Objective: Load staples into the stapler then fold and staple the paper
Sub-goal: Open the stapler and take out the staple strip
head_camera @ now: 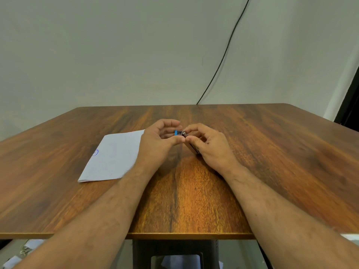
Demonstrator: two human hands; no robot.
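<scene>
Your forearms cross brown wooden table (252, 133); both hands, left hand (158, 138) and right hand (208, 144), pinch small blue-and-metal stapler (182, 133). Risk: stapler slips from fingertip grip, staples scatter; white paper sheet (114, 156) lies untouched.

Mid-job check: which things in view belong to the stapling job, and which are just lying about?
Part of the job:
- stapler, held between the left hand and right hand
- paper, flat on the table

Lying about:
- black cable on the wall
- pale scraps below the table; unclear what they are
</scene>
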